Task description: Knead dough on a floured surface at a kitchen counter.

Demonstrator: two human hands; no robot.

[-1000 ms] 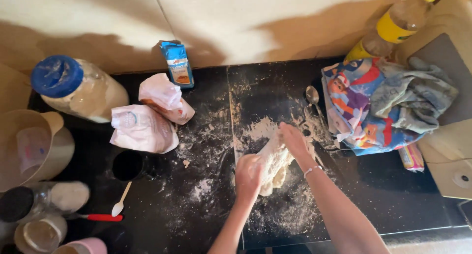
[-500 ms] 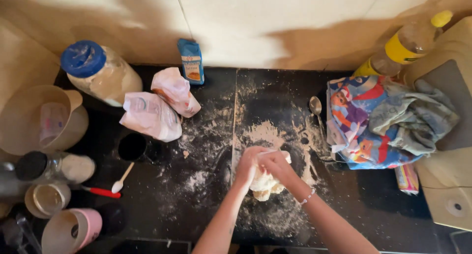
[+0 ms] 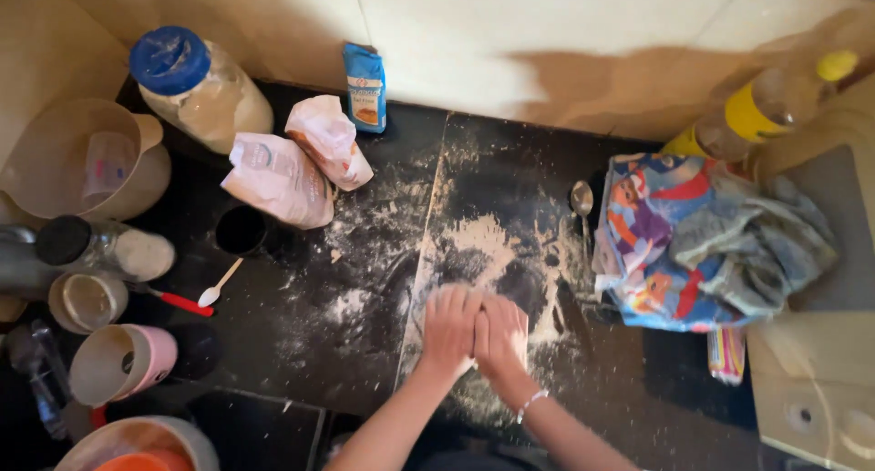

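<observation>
Covering the dough almost completely, the left hand (image 3: 449,328) and right hand (image 3: 500,336) lie side by side, touching, backs up, on the floured black counter (image 3: 365,252); only a pale sliver of dough (image 3: 467,367) shows below the wrists, so its shape cannot be made out. Both forearms reach up from the bottom edge, where the elbows are cut off, and a thin bracelet (image 3: 531,402) circles the right wrist. The fingers point away from the body and lie close together, flat and pressing down rather than curled; whether they grip the dough underneath cannot be told. Half a second earlier the hands were cupped around a visible lump of dough, and now they have flattened over it. A metal spoon (image 3: 581,200) lies near, beside a colourful cloth (image 3: 674,243), and two paper bags (image 3: 296,166) rest well apart to the left.
</observation>
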